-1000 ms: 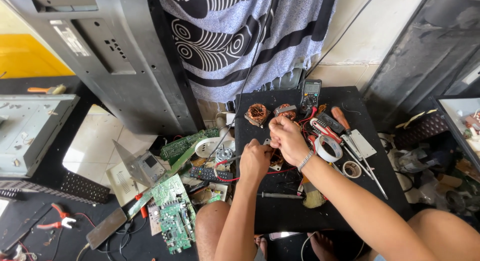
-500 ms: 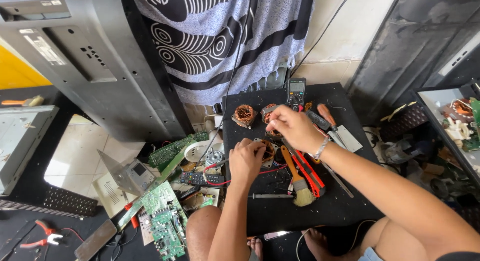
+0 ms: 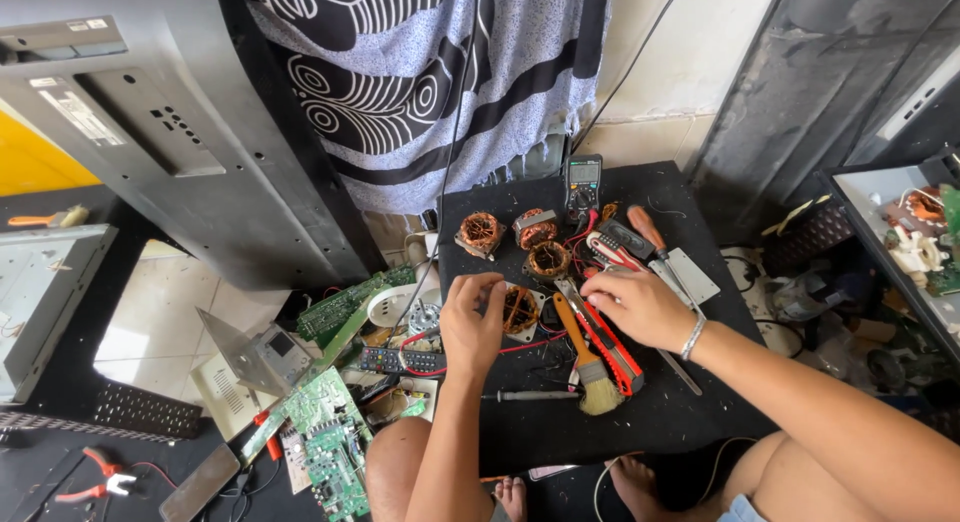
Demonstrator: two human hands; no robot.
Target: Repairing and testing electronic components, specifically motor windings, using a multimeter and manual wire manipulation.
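A green printed circuit board lies on the floor, far left. On the black square work board, the left hand curls its fingers closed around a copper-wound motor stator. Just right lies an orange-handled paintbrush. The right hand rests half-open, fingertips on a red utility knife.

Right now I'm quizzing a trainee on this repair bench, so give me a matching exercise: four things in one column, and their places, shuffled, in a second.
Things:
1. multimeter
2. paintbrush
3. copper-wound motor stator
4. red-handled pliers

Places:
A. under the left hand's fingertips
B. on the floor at far lower left
C. at the black board's far edge
D. lying between the two hands, bristles toward the person

Pairs: 1-C, 2-D, 3-A, 4-B
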